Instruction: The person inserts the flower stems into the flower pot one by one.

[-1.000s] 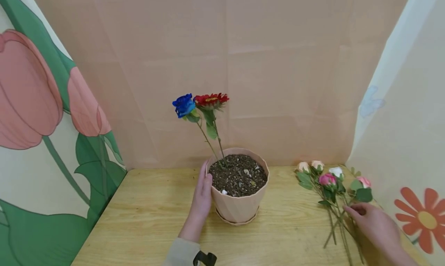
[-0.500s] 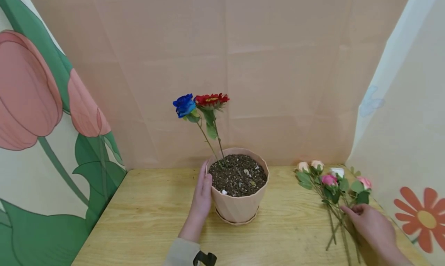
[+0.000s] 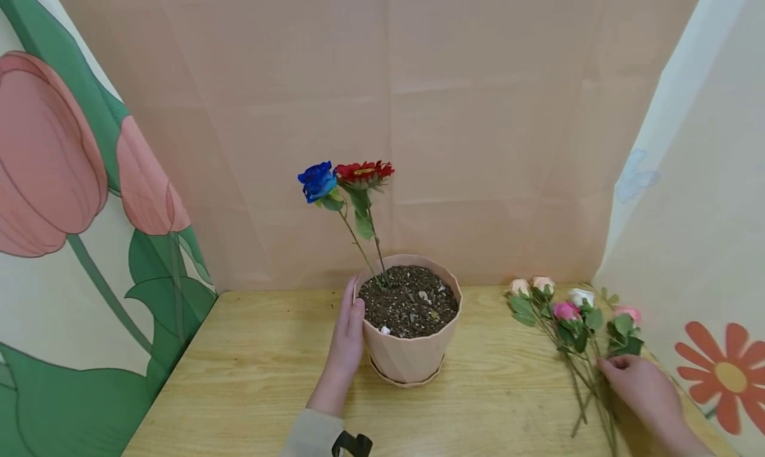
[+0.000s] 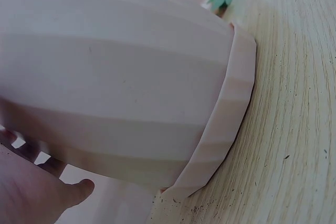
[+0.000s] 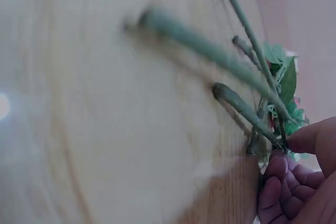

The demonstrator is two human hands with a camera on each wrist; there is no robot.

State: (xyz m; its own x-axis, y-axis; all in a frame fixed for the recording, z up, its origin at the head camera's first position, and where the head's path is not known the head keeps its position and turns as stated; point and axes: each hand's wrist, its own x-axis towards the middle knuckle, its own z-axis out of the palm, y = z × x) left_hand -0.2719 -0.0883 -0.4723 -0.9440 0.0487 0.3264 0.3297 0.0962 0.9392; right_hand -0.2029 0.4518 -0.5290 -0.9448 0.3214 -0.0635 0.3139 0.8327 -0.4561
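Observation:
My left hand [image 3: 345,334] lies with straight fingers along the left side of a pink flowerpot [image 3: 406,361], thumb near the rim; the left wrist view shows the pot's wall [image 4: 115,77] close up. Dark soil [image 3: 412,304] fills the pot. A blue rose [image 3: 317,181] and a red daisy-like flower [image 3: 364,172] stand in it, leaning left. At the right, my right hand [image 3: 645,384] pinches a stem [image 5: 282,132] between thumb and forefinger, just below a light pink rose [image 3: 629,313]. A deep pink rose [image 3: 566,311] and a white rose [image 3: 581,297] lie beside it.
Two peach roses [image 3: 532,285] lie at the far side of the bunch, with crossing stems [image 3: 582,384] towards the front. The pot stands in a matching saucer [image 3: 408,380] on a wooden table [image 3: 257,377]. A plain backdrop [image 3: 287,111] closes off the back.
My right hand shifts slightly left, then back right. The light pink rose turns and its leaves move right, while the lower stems shift. My left hand and the pot stay put.

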